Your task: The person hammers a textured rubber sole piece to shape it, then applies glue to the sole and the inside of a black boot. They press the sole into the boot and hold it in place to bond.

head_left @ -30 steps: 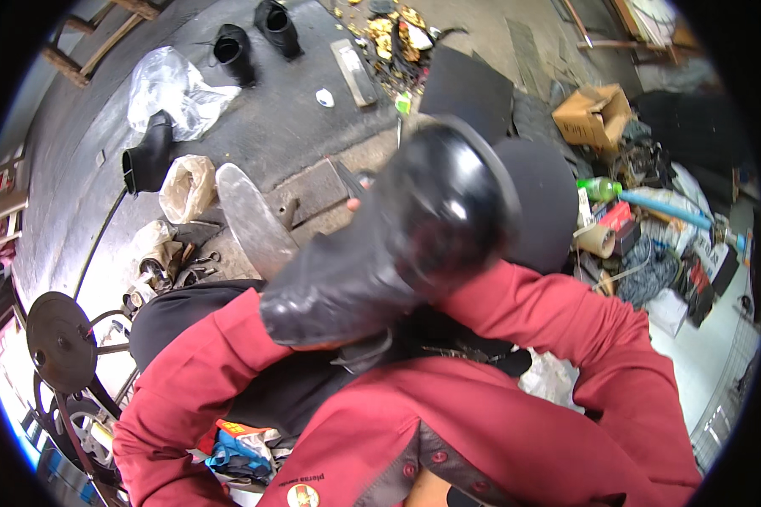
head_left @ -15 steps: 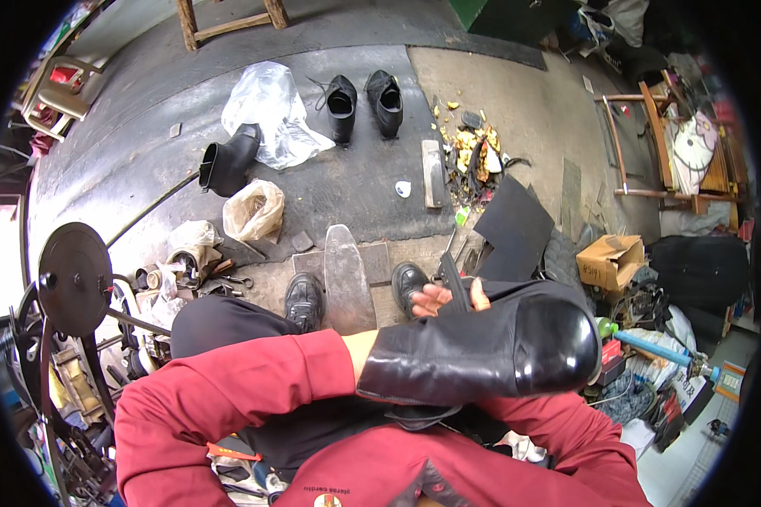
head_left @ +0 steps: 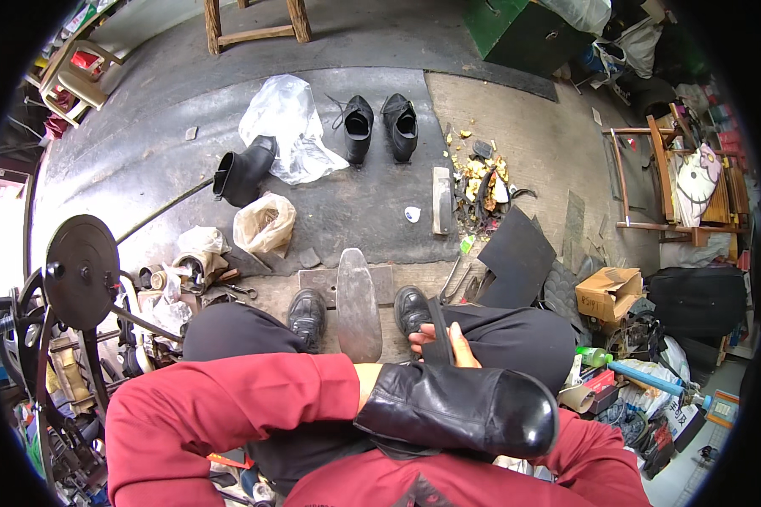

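Observation:
A shiny black boot [head_left: 457,412] lies across my lap, its rounded end toward the right. My left wrist goes into the boot's open end, so the fingers of my left hand [head_left: 367,380] are hidden. Just beyond the boot, my right hand [head_left: 457,345] is closed on a flat black strip [head_left: 438,331], its fingers to one side and the thumb to the other. The boot covers part of that hand and the strip's lower end. Between my shoes stands an upright, worn metal plate with a rounded top [head_left: 359,304].
Two black shoes [head_left: 358,135], another black boot [head_left: 243,171] and plastic bags [head_left: 283,127] lie ahead. Scraps [head_left: 482,182] are heaped at the right, near a black sheet [head_left: 516,258] and a cardboard box [head_left: 609,291]. A machine with a dark wheel [head_left: 82,270] stands left.
The boot has moved left and closer to my body. My right hand and the black strip now sit lower in view, with the strip more upright. The whole view has shifted slightly.

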Motion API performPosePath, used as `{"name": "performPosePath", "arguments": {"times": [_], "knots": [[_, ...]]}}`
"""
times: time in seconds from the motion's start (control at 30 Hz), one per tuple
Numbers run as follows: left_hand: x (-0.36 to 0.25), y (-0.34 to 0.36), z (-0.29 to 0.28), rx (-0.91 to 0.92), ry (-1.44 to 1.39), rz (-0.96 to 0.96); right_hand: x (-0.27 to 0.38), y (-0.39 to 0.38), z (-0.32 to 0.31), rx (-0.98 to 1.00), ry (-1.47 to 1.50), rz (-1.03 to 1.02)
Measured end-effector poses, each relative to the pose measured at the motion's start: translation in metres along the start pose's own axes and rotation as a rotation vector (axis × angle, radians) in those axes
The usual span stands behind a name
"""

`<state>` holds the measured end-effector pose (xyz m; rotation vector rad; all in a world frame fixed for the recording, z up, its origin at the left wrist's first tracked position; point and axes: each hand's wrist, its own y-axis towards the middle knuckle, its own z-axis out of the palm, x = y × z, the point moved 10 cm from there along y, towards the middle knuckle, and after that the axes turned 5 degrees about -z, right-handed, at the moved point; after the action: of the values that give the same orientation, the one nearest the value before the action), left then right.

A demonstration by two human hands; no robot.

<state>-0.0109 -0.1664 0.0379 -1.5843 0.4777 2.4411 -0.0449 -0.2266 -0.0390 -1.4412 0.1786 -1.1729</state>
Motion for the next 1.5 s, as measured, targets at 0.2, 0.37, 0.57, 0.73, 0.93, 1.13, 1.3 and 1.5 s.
{"name": "performPosePath", "arguments": {"times": [0.2,0.37,0.57,0.73,0.93,1.13,1.3,1.5], "knots": [[-0.001,0.004,0.0,0.022,0.011,-0.015,0.01,0.002,0.009,0.075,-0.063,-0.059],[0.007,0.006,0.003,0.044,-0.004,-0.018,0.005,-0.001,0.001,0.083,-0.051,-0.128],[0.007,0.014,0.006,0.085,-0.01,-0.038,0.01,0.009,-0.001,0.048,-0.06,-0.183],[0.01,0.013,0.009,0.088,-0.016,-0.027,0.007,0.005,-0.003,0.129,0.067,-0.118],[0.016,0.018,0.009,0.086,0.021,0.008,0.006,0.018,-0.011,0.104,-0.034,-0.233],[0.019,0.012,0.005,0.068,0.049,0.054,0.002,0.025,-0.023,0.164,-0.034,-0.26],[0.024,0.007,0.003,0.066,0.088,0.038,0.003,0.035,-0.023,0.176,0.012,-0.271],[0.024,0.005,0.002,0.07,0.085,0.039,0.001,0.037,-0.028,0.11,-0.021,-0.262]]}}
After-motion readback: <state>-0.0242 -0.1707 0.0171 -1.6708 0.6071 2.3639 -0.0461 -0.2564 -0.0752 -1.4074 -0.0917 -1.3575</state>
